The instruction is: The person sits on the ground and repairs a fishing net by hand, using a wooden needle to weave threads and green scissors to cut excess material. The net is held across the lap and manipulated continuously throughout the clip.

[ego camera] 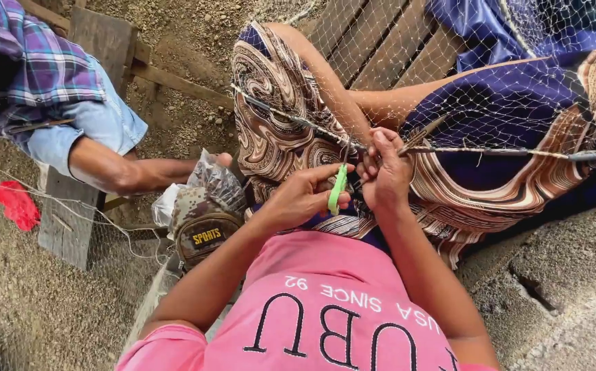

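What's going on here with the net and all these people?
A person in a pink shirt is working on a fishing net stretched across their lap. The left hand holds a green netting needle, and the right hand pinches the net's cord just beside it. To the left, another person in a plaid shirt sits on a wooden plank, one hand near a plastic bag that rests on a camouflage cap.

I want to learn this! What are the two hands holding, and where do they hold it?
The left hand holds a green netting needle around its lower half. The right hand pinches the fishing net at its edge cord.
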